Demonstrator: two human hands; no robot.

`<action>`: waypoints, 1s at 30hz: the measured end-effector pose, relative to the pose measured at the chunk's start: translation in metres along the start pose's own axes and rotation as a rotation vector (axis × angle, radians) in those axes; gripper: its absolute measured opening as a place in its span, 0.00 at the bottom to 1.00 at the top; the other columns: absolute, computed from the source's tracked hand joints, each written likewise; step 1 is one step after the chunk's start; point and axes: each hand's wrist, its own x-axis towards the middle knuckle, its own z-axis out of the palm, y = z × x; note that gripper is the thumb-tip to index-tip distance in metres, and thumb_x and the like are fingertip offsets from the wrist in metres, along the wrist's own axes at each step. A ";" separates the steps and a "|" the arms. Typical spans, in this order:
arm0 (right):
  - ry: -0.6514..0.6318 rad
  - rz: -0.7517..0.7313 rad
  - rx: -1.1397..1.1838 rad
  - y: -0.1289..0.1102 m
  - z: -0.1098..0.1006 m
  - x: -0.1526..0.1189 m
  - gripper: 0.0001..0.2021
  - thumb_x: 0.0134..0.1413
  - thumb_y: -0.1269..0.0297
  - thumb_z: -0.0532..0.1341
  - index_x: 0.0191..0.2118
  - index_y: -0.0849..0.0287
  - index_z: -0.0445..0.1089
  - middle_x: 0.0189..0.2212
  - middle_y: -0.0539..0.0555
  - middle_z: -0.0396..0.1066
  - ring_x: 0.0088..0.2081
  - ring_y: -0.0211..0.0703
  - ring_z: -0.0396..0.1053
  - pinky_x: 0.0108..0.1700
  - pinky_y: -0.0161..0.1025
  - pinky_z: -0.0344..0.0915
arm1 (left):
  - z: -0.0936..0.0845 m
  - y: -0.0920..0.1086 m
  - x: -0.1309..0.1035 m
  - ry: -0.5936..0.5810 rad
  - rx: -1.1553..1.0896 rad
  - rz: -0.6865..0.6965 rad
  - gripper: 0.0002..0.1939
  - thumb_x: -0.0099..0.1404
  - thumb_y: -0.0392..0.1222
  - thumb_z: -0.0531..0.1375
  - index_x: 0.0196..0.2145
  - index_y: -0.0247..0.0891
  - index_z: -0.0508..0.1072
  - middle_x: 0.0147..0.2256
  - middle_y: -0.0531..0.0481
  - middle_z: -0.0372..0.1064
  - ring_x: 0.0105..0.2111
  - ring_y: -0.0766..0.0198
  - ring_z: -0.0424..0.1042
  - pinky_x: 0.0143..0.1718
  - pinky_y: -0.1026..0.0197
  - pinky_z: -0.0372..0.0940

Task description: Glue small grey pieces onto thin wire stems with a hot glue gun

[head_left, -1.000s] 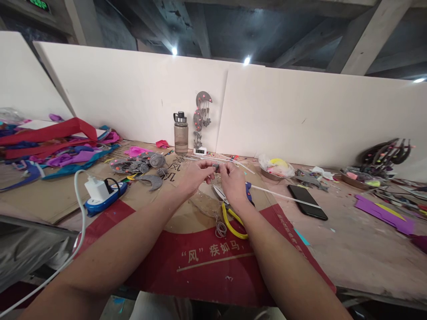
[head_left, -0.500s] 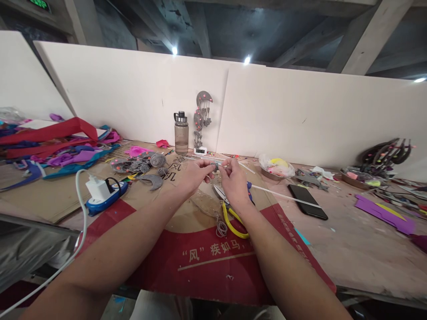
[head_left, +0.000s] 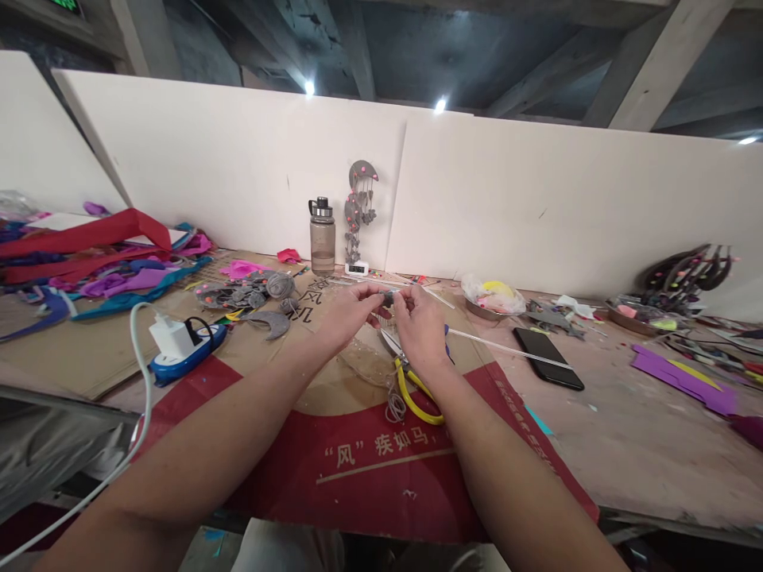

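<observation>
Over the cardboard sheet (head_left: 369, 477), my left hand (head_left: 351, 314) and my right hand (head_left: 420, 322) meet with their fingertips close together. Between them they pinch a small grey piece (head_left: 389, 298), mostly covered by the fingers. Yellow-handled pliers (head_left: 411, 389) lie just below my right hand, partly hidden by the wrist. A small coil of thin wire or cord (head_left: 395, 407) rests beside the handles. To the left are a grey crescent (head_left: 271, 323) and a heap of grey pieces with pink dots (head_left: 238, 294).
A bottle (head_left: 323, 242) and a hanging grey ornament (head_left: 361, 206) stand by the white boards. A phone (head_left: 548, 357) and a bowl (head_left: 492, 300) lie right; a blue power strip (head_left: 187, 353) and coloured felt (head_left: 107, 254) lie left.
The view has shifted very slightly. Both hands stay together, with only small finger movements around the grey piece.
</observation>
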 end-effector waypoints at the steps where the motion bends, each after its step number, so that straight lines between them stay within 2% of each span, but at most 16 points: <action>1: 0.003 -0.015 -0.019 0.000 0.000 0.000 0.09 0.59 0.62 0.52 0.31 0.57 0.65 0.27 0.52 0.70 0.30 0.41 0.65 0.35 0.37 0.58 | 0.000 0.000 0.000 -0.003 0.008 0.003 0.11 0.56 0.42 0.60 0.35 0.34 0.75 0.32 0.46 0.73 0.27 0.66 0.73 0.22 0.68 0.64; 9: -0.004 -0.022 -0.029 0.002 0.000 0.001 0.08 0.59 0.63 0.52 0.31 0.57 0.65 0.27 0.51 0.69 0.29 0.40 0.64 0.33 0.36 0.56 | 0.000 0.002 -0.003 -0.032 0.110 0.016 0.11 0.56 0.43 0.60 0.36 0.35 0.74 0.32 0.48 0.73 0.27 0.63 0.74 0.22 0.67 0.65; 15: -0.016 -0.032 -0.069 -0.001 -0.004 0.001 0.08 0.58 0.64 0.53 0.30 0.57 0.65 0.25 0.51 0.68 0.29 0.41 0.63 0.34 0.37 0.54 | -0.001 0.004 -0.002 0.070 0.295 0.071 0.09 0.54 0.41 0.60 0.32 0.35 0.76 0.27 0.51 0.73 0.22 0.71 0.66 0.19 0.70 0.55; 22: -0.012 -0.101 -0.157 -0.005 -0.003 -0.002 0.07 0.59 0.65 0.52 0.31 0.57 0.64 0.27 0.52 0.67 0.29 0.41 0.61 0.34 0.37 0.52 | -0.002 -0.005 0.002 0.123 0.223 0.040 0.08 0.53 0.41 0.60 0.30 0.35 0.74 0.19 0.55 0.65 0.17 0.73 0.58 0.18 0.68 0.52; 25: -0.031 -0.058 -0.107 -0.004 -0.001 -0.002 0.08 0.59 0.63 0.52 0.30 0.57 0.63 0.25 0.51 0.67 0.28 0.40 0.61 0.33 0.37 0.52 | -0.001 -0.003 0.000 0.150 0.184 0.063 0.07 0.53 0.41 0.61 0.29 0.35 0.73 0.19 0.56 0.64 0.17 0.73 0.58 0.18 0.68 0.53; 30: -0.062 0.040 0.027 -0.002 0.000 -0.001 0.10 0.58 0.62 0.53 0.28 0.57 0.64 0.23 0.48 0.66 0.27 0.39 0.61 0.32 0.36 0.52 | -0.001 -0.002 -0.002 0.100 0.160 0.105 0.06 0.55 0.42 0.61 0.28 0.36 0.72 0.20 0.55 0.65 0.17 0.72 0.61 0.18 0.67 0.56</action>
